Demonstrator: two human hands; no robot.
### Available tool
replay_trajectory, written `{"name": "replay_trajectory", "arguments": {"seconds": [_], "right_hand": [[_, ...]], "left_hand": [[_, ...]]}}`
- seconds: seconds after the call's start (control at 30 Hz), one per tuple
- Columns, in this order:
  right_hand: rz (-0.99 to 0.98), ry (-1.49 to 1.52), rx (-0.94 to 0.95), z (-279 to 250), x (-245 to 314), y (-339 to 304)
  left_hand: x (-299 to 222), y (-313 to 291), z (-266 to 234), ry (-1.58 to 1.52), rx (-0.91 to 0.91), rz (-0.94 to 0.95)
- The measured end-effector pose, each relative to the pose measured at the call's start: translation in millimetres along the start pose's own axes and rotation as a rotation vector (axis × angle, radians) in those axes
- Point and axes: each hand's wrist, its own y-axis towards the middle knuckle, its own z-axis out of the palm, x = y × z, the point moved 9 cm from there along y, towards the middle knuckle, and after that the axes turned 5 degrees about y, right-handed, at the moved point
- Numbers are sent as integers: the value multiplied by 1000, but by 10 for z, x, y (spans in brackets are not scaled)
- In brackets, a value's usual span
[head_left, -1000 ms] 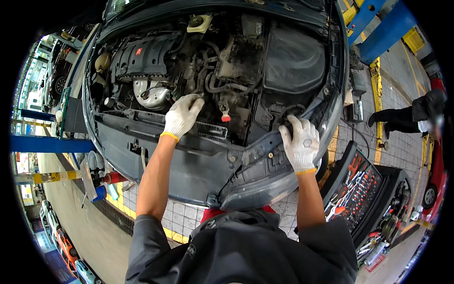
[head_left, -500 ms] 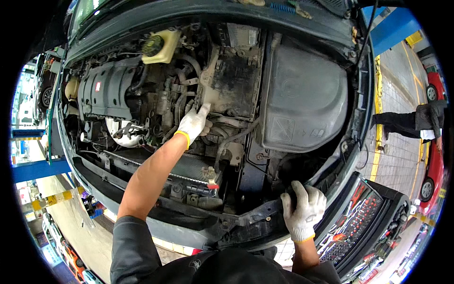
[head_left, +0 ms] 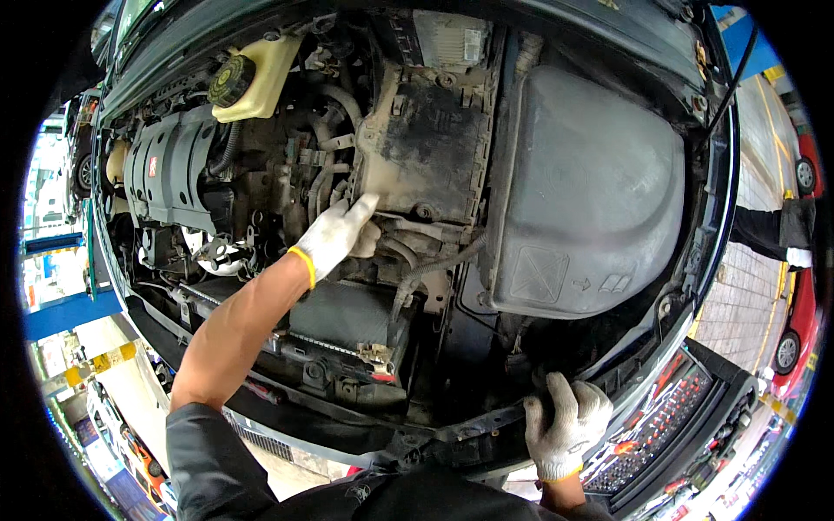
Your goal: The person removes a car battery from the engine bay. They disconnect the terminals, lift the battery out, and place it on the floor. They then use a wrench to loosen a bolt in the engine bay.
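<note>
My left hand [head_left: 337, 233], in a white glove with a yellow cuff, reaches into a car's engine bay. Its index finger points at the near left edge of a dusty black tray [head_left: 430, 156] and appears to touch it; the other fingers curl loosely and no held thing shows. Hoses [head_left: 434, 260] run beside and below this hand. At the near right, my right hand [head_left: 566, 427], also gloved, leans on the front frame [head_left: 486, 425] with thumb and fingers apart. Right of the tray is a large grey plastic cover [head_left: 591, 191].
A dark engine cover [head_left: 169, 174] and a pale yellow reservoir with a black cap [head_left: 233, 81] lie to the left. The radiator [head_left: 343, 317] is near the front. At the right stand a tool cart [head_left: 660, 425], a person [head_left: 773, 233] and a red car [head_left: 792, 339].
The view has shifted closer over the engine bay. My left index finger stays at the tray's edge, and my right hand stays at the front frame.
</note>
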Motion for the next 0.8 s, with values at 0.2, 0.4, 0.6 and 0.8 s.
{"name": "replay_trajectory", "arguments": {"seconds": [0.2, 0.4, 0.6, 0.8], "right_hand": [[8, -6, 46, 8, 0, 22], [-38, -3, 91, 43, -30, 1], [-31, -32, 95, 76, -30, -45], [-117, -4, 84, 93, -5, 140]], "left_hand": [[-465, -1406, -275, 802, -139, 490], [30, -2592, -274, 1125, -250, 624], [609, -2684, -466, 971, -499, 469], [983, -3048, -521, 780, -668, 507]]}}
